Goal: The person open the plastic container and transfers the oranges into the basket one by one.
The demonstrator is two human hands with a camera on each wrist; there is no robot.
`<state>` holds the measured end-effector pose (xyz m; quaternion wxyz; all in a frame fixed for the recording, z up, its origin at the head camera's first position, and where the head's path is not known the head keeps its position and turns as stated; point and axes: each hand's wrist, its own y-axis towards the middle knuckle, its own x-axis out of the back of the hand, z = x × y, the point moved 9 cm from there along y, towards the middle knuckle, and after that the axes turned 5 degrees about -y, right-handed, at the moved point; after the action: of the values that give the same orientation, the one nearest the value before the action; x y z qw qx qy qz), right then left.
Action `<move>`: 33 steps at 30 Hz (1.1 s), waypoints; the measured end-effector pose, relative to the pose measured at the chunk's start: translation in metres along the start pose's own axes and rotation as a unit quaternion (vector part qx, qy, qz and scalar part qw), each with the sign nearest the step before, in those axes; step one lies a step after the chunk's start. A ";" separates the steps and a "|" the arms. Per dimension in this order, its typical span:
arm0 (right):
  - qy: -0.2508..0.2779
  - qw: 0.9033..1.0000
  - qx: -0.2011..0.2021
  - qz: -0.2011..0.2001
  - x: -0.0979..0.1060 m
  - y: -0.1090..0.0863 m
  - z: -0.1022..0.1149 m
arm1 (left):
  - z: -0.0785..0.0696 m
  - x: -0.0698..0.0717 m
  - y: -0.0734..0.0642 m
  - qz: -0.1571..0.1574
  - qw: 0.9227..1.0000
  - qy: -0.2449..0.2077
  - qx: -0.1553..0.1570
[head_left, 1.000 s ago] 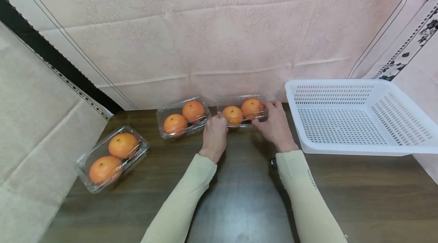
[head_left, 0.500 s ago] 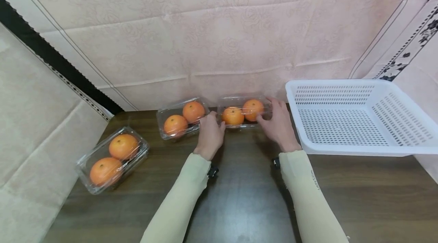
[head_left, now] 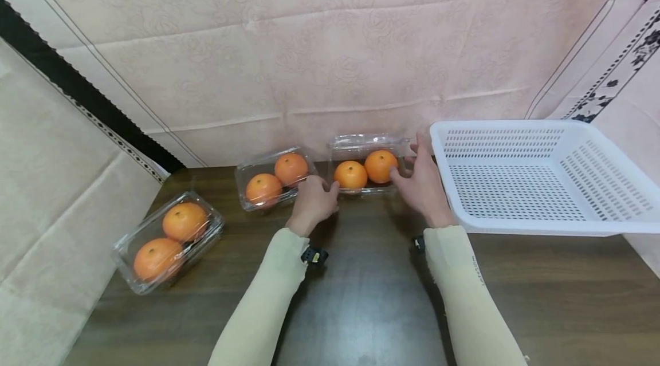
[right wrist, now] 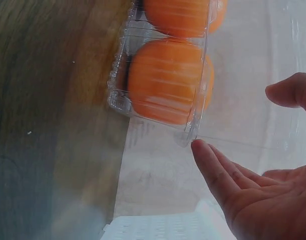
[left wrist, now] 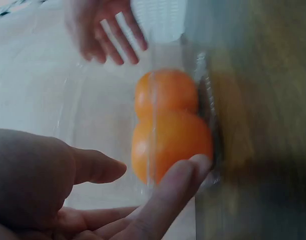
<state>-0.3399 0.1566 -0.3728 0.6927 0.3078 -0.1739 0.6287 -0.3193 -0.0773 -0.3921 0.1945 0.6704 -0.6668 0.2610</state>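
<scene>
Left hand (head_left: pixel 313 202) and right hand (head_left: pixel 423 187), digits apart, flank the clamshell (head_left: pixel 372 188); presumably placed to control its raised lid (head_left: pixel 368 140).

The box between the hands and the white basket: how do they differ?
The box is clear; the basket is white with many small holes. The box is smaller, the basket clearly larger. The box lies between the left hand and right hand; the basket is beyond the right hand. Both are roughly rectangular.
</scene>
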 end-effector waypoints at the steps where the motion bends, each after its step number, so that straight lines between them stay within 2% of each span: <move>1: 0.004 1.000 -0.001 -0.001 0.000 0.000 0.000 | 0.003 0.000 0.001 0.013 1.000 -0.004 0.010; 6: 0.018 1.000 -0.003 -0.006 0.000 0.003 0.004 | 0.015 -0.006 0.004 0.060 0.996 -0.050 0.054; 9: 0.013 1.000 -0.007 -0.010 -0.002 0.004 0.005 | 0.019 -0.012 0.005 0.075 0.988 -0.118 0.068; 13: -0.025 1.000 0.010 -0.008 -0.004 0.006 0.009 | 0.022 -0.017 0.007 0.074 0.976 -0.189 0.079; 16: -0.052 0.998 0.032 0.000 -0.006 0.008 0.013 | 0.025 -0.019 0.006 0.063 0.971 -0.212 0.089; 19: -0.067 0.997 0.043 0.013 -0.008 0.010 0.017 | 0.029 -0.025 0.003 0.063 0.963 -0.241 0.106; 23: -0.090 0.994 0.056 0.033 -0.010 0.012 0.021 | 0.037 -0.032 -0.002 0.057 0.947 -0.288 0.130; 26: -0.113 0.990 0.067 0.054 -0.011 0.013 0.024 | 0.043 -0.033 -0.003 0.034 0.936 -0.321 0.138; 28: -0.129 0.987 0.072 0.068 -0.013 0.015 0.024 | 0.046 -0.033 -0.003 0.018 0.927 -0.348 0.142; 31: -0.150 0.982 0.079 0.086 -0.015 0.018 0.025 | 0.047 -0.034 -0.002 0.004 0.905 -0.401 0.143; 33: -0.157 0.980 0.081 0.094 -0.017 0.021 0.025 | 0.046 -0.035 -0.002 0.002 0.886 -0.439 0.147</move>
<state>-0.3598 0.1275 -0.3601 0.5672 0.4399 -0.2567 0.6472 -0.3121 -0.0776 -0.4494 -0.2195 0.7363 -0.6390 0.0356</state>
